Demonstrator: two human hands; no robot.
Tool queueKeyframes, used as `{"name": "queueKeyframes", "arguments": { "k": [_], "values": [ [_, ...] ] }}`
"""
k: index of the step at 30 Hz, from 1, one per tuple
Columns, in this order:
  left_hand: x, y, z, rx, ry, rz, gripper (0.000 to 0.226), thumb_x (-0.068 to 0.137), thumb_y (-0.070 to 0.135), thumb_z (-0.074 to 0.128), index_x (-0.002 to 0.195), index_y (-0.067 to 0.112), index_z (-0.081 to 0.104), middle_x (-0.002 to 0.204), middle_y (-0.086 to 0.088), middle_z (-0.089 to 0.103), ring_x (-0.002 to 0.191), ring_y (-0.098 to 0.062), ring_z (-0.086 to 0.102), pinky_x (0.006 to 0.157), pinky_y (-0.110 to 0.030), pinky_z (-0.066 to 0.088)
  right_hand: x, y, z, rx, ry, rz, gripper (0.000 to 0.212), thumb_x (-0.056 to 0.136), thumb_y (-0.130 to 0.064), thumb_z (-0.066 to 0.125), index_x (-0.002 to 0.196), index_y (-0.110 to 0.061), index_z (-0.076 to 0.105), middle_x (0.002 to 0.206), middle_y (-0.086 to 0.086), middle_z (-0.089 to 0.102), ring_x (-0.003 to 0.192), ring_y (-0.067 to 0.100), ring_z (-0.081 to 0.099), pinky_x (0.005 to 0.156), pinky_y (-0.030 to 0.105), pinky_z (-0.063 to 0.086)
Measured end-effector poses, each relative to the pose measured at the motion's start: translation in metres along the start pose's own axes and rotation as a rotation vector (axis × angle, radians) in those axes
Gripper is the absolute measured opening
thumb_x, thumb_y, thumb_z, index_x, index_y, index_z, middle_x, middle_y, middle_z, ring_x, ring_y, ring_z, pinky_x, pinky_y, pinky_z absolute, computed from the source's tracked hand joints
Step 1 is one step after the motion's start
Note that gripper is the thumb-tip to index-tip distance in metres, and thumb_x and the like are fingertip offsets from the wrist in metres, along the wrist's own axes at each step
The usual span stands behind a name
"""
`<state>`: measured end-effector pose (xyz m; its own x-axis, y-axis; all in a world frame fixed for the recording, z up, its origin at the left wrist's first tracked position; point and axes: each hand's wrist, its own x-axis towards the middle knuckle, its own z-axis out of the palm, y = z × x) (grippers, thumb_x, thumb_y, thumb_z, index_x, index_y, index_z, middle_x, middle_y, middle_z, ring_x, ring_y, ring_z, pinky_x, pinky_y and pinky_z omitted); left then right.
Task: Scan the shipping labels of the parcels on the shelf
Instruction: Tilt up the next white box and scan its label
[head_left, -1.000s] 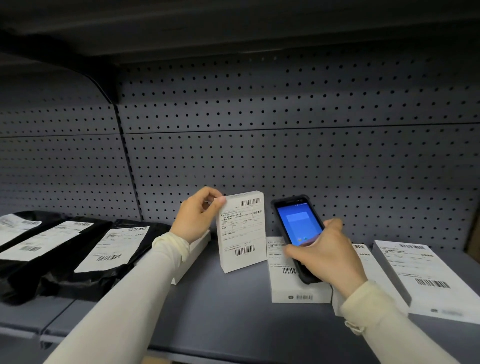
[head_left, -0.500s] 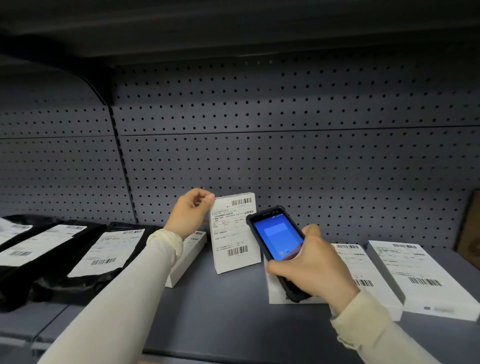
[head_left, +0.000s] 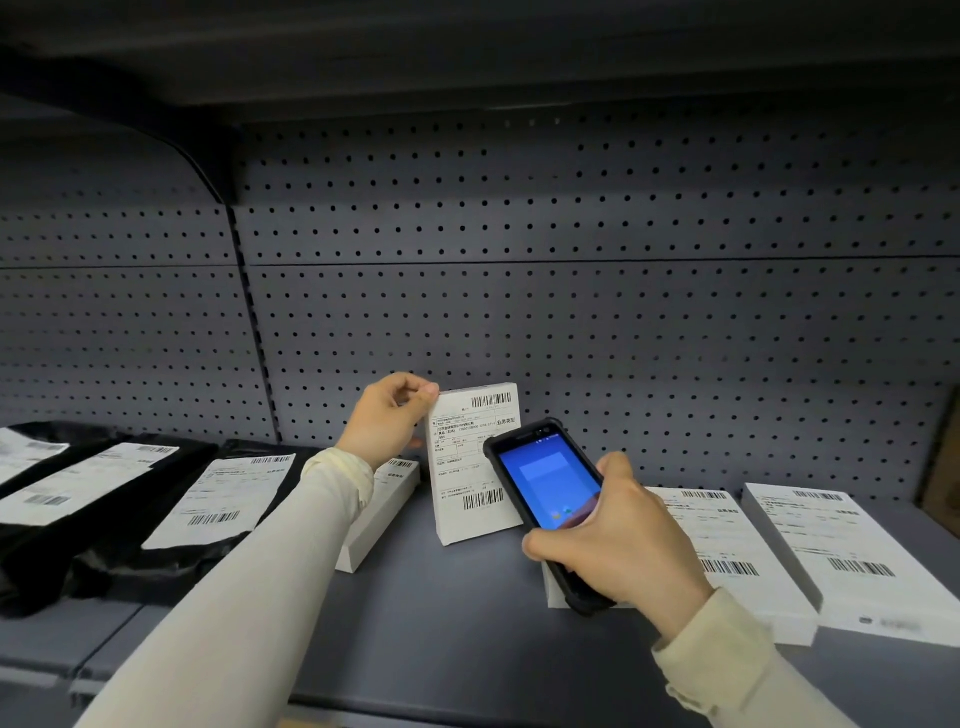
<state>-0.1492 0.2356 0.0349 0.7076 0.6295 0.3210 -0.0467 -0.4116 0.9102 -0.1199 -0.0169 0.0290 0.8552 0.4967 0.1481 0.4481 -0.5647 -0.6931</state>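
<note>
Your left hand (head_left: 387, 418) pinches the top left corner of one white box (head_left: 470, 467), which stands upright on its short end on the grey shelf (head_left: 441, 623), its shipping label (head_left: 467, 447) facing you. That label carries two barcodes, one at the top right and one near the bottom. Your right hand (head_left: 618, 540) grips the black handheld scanner (head_left: 545, 486), fingers curled round its lower body and thumb along its right edge; the blue screen faces you and the scanner's top end overlaps the right side of the upright box.

Count the white boxes: five show in all. One is the upright box you hold. One lies flat just left of it (head_left: 382, 512), partly hidden under your left sleeve. One lies flat under your right hand (head_left: 553, 590), mostly covered by the scanner. Two more lie flat to the right, a nearer box (head_left: 727, 551) and a far-right box (head_left: 852, 556), side by side, each with a label facing up.

On the left sit black poly bags with white labels on top; three labels show: one close to your left arm (head_left: 223, 499), one in the middle (head_left: 88, 483) and one cut by the left edge (head_left: 21, 452). The perforated back panel (head_left: 571, 312) stands behind everything
</note>
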Motion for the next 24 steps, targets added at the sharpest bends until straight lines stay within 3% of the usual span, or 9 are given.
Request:
{"name": "queueKeyframes", "arguments": {
  "k": [5, 15, 24],
  "values": [
    [-0.001, 0.001, 0.001, -0.017, 0.012, -0.001, 0.013, 0.094, 0.027, 0.055, 0.092, 0.015, 0.061, 0.090, -0.002, 0.063, 0.080, -0.014, 0.057, 0.067, -0.033, 0.053, -0.002, -0.001, 0.001, -0.008, -0.001, 0.003, 0.056, 0.060, -0.039, 0.076, 0.097, -0.021, 0.037, 0.076, -0.011, 0.060, 0.078, 0.011, 0.061, 0.067, 0.031, 0.052],
    [-0.003, 0.003, 0.001, -0.011, 0.007, 0.001, 0.016, 0.094, 0.027, 0.055, 0.097, 0.012, 0.061, 0.094, -0.005, 0.065, 0.082, -0.015, 0.058, 0.066, -0.029, 0.051, -0.008, -0.003, 0.003, 0.008, 0.000, -0.007, 0.060, 0.064, -0.037, 0.075, 0.096, -0.025, 0.026, 0.080, -0.010, 0.062, 0.078, 0.008, 0.061, 0.068, 0.029, 0.052],
    [-0.005, 0.004, 0.000, -0.002, 0.005, 0.001, 0.013, 0.094, 0.028, 0.055, 0.094, 0.016, 0.061, 0.088, 0.001, 0.064, 0.084, -0.015, 0.059, 0.078, -0.040, 0.054, -0.013, -0.003, 0.004, -0.023, 0.002, 0.011, 0.060, 0.063, -0.041, 0.074, 0.098, -0.023, 0.028, 0.082, -0.009, 0.065, 0.080, 0.010, 0.063, 0.070, 0.031, 0.053]
  ]
}}
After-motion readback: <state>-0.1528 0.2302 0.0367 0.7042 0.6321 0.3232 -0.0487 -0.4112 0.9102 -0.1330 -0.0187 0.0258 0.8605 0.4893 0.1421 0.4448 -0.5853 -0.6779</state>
